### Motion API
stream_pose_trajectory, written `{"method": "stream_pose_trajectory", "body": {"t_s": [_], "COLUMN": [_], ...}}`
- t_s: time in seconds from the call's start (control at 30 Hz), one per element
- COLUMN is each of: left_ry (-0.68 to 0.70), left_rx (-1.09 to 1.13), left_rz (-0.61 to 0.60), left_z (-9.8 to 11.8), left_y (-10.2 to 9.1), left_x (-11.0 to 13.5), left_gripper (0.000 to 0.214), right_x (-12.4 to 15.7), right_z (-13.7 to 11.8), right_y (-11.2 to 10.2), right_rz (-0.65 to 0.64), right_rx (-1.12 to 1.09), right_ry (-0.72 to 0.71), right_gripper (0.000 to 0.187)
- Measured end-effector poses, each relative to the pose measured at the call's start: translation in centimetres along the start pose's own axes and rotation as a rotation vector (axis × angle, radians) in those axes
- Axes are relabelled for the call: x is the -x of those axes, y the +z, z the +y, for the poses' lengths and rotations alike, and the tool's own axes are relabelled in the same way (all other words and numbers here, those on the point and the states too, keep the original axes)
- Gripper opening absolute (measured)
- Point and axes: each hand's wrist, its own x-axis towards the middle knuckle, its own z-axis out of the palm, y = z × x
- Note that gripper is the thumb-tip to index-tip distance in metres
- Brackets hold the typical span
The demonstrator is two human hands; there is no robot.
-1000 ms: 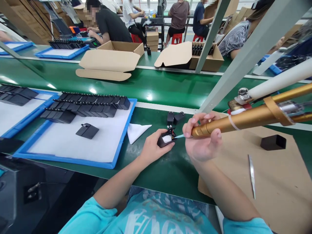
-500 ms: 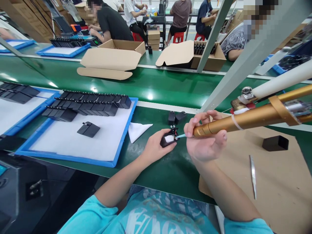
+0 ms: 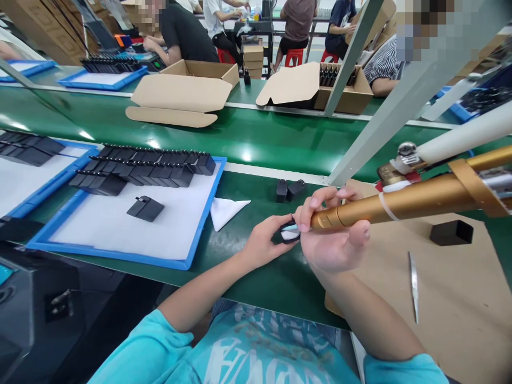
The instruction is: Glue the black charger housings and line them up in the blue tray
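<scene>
My left hand grips a small black part with a white patch on top, just above the green bench. My right hand is wrapped round a long gold tool that hangs in from the right; its pale blue tip touches the white patch. The part is half hidden between my two hands.
A blue tray with rows of black parts and one loose black piece lies to the left. A white cloth, two black parts, a cardboard sheet with a black block and metal blade are nearby. People work behind open cartons.
Both hands have drawn closer together. The black part has shifted right, under the tool's tip, and its wires no longer show.
</scene>
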Motion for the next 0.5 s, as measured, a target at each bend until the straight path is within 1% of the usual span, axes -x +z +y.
{"method": "stream_pose_trajectory", "body": {"t_s": [0.13, 0.23, 0.4, 0.5], "left_ry": [0.021, -0.02, -0.053, -0.12], "left_rx": [0.025, -0.006, -0.069, -0.146], "left_rz": [0.023, 0.007, -0.017, -0.008], "left_z": [-0.02, 0.04, -0.1, -0.47], "left_y": [-0.02, -0.11, -0.23, -0.47], "left_x": [0.04, 0.04, 0.04, -0.18], "left_gripper": [0.037, 0.04, 0.042, 0.043], "right_x": [0.18, 0.02, -0.46, -0.7], "right_z": [-0.12, -0.06, 0.13, 0.18], "right_y": [0.22, 0.1, -0.19, -0.38], "right_rz": [-0.013, -0.014, -0.005, 0.028], "right_rx": [-0.01, -0.014, -0.032, -0.004], "right_ry": [-0.022, -0.005, -0.035, -0.023], "right_gripper": [0.029, 0.032, 0.036, 0.036]}}
